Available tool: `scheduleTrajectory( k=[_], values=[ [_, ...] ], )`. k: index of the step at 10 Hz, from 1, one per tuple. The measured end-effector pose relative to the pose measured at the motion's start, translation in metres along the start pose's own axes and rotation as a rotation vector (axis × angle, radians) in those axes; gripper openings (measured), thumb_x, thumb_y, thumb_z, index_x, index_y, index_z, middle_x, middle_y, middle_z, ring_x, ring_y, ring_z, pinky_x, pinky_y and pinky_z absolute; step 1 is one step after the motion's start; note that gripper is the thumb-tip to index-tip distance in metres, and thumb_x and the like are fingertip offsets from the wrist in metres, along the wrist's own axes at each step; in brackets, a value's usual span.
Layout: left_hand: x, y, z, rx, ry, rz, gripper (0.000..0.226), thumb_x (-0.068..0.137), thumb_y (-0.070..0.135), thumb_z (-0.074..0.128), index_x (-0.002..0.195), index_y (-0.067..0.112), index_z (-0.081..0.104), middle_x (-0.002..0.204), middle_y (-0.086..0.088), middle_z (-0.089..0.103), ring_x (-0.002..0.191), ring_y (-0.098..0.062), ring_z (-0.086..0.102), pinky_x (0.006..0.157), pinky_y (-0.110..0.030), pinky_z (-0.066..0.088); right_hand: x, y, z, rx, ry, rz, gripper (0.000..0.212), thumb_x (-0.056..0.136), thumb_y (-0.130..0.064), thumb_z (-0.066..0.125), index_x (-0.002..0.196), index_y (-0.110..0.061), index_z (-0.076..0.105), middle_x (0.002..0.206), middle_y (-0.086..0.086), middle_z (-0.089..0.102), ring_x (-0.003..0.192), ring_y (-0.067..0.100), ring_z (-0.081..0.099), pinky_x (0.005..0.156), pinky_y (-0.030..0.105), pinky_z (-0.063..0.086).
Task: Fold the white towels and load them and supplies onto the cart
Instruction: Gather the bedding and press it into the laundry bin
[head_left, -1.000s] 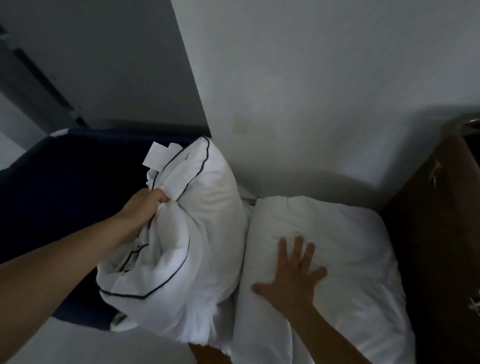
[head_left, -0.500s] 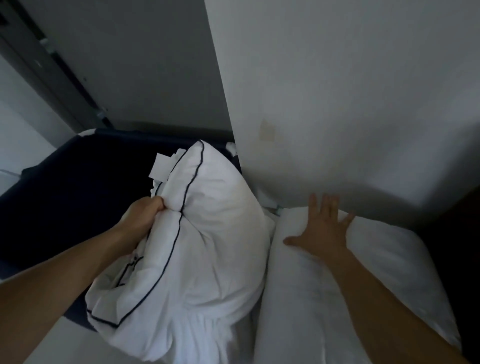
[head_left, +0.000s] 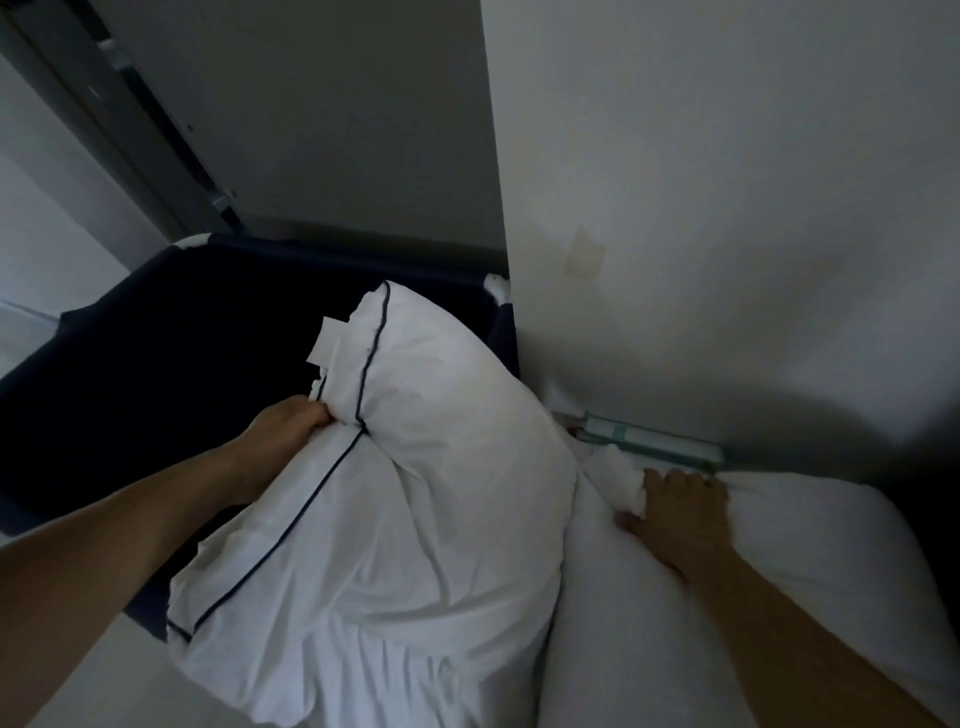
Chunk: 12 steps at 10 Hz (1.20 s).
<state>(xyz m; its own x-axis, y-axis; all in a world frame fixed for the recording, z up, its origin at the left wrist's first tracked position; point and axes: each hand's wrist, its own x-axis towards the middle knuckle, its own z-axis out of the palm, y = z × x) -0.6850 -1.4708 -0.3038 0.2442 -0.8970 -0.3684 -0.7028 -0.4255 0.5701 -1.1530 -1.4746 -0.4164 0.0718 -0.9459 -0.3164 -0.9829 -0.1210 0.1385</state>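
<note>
Left hand (head_left: 283, 431) grips the piped pillow (head_left: 415, 493) — creased white fabric, thin navy piping — bulging right of the grip, against a navy bin (head_left: 156, 389). Right hand (head_left: 675, 514) clutches plain white bedding (head_left: 779, 571) at its bunched edge.

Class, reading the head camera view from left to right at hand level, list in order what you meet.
dark blue bin → left hand → black-piped white pillow → right hand → plain white pillow
</note>
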Motion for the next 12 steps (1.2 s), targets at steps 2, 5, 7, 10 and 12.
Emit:
scheduleTrajectory(
  k=[2, 5, 7, 10, 12],
  values=[
    [0.004, -0.009, 0.002, 0.066, -0.018, 0.029, 0.028, 0.097, 0.034, 0.052, 0.111, 0.013, 0.064, 0.105, -0.001, 0.061, 0.102, -0.027, 0.058, 0.094, -0.047, 0.047, 0.041, -0.025, -0.057, 0.612, -0.032, -0.209, 0.124, 0.067, -0.067, 0.077, 0.157, -0.023, 0.005, 0.163, 0.003, 0.013, 0.148, 0.022, 0.015, 0.118, 0.048, 0.016],
    [-0.044, 0.037, -0.012, 0.075, -0.012, 0.013, 0.029, 0.104, 0.016, 0.045, 0.123, -0.002, 0.057, 0.084, 0.018, 0.041, 0.074, 0.005, 0.041, 0.068, -0.015, 0.037, 0.057, -0.087, -0.097, 1.139, -0.070, -0.373, 0.016, 0.093, -0.038, 0.067, 0.086, -0.023, 0.066, 0.087, -0.015, 0.072, 0.074, 0.004, 0.059, 0.068, 0.020, 0.047],
    [-0.059, 0.047, -0.013, -0.047, -0.022, -0.060, 0.018, 0.101, 0.023, 0.050, 0.099, 0.007, 0.058, 0.093, -0.001, 0.049, 0.079, -0.011, 0.046, 0.064, -0.017, 0.039, 0.073, -0.091, -0.107, 0.841, 0.011, -0.280, 0.025, 0.097, -0.042, 0.058, 0.082, -0.023, 0.064, 0.084, -0.003, 0.062, 0.088, 0.019, 0.058, 0.075, 0.031, 0.040],
    [-0.102, 0.055, -0.028, -0.425, -0.144, -0.290, 0.053, 0.090, 0.066, 0.049, 0.125, 0.027, 0.054, 0.119, 0.000, 0.060, 0.109, -0.023, 0.059, 0.092, -0.043, 0.049, 0.062, -0.126, -0.159, 0.732, -0.059, -0.470, 0.048, 0.086, -0.017, 0.064, 0.131, -0.007, 0.052, 0.127, 0.007, 0.058, 0.116, 0.024, 0.054, 0.087, 0.033, 0.046],
    [-0.130, 0.041, -0.030, -0.524, -0.328, -0.280, 0.112, 0.068, 0.080, 0.062, 0.152, 0.050, -0.005, 0.161, 0.013, 0.018, 0.145, -0.022, 0.029, 0.118, -0.049, 0.025, 0.043, -0.148, -0.196, 1.098, -0.083, -0.477, 0.082, 0.076, -0.062, 0.074, 0.141, -0.024, 0.042, 0.108, -0.020, 0.047, 0.096, 0.003, 0.050, 0.070, 0.017, 0.038]
  ],
)
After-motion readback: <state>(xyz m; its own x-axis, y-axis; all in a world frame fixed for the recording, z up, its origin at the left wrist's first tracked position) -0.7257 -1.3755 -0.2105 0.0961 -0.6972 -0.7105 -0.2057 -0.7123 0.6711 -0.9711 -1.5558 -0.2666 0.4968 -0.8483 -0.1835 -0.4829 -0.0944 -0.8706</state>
